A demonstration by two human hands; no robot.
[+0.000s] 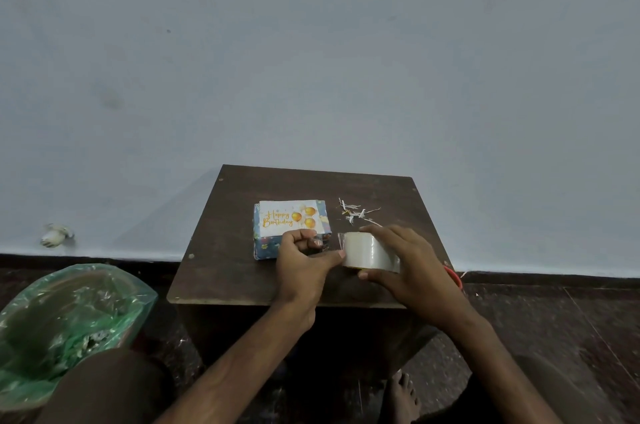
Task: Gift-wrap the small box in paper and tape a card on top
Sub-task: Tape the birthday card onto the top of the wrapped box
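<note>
**Operator:** Where does everything lie?

**Watcher:** Your counter (pixel 242 278) carries the wrapped box (pixel 265 245) toward its far left. The card (pixel 289 218) lies flat on top of the box, with no tape on it that I can see. The roll (pixel 369 252) is just right of the box, nearer you.

**Operator:** What could go wrong from here?

**Watcher:** I judge the card is loose. If your hand brushes it, or the tape drags across it, it will sit crooked when you stick it down. Tape pulled too long may curl and stick to itself or to your skin. The scraps (pixel 351 212) behind the roll could also catch on the sticky side.

**Operator:** And my hands?

**Watcher:** Your right hand (pixel 412 271) is curved round the roll, fingers over the top and thumb on the near side, holding it. Your left hand (pixel 301 267) has its fingers (pixel 304 236) curled in tight. It seems to pinch the strip (pixel 341 241) drawn off the roll, with the thumb reaching toward the roll. The strip is clear and hard to make out.
</note>
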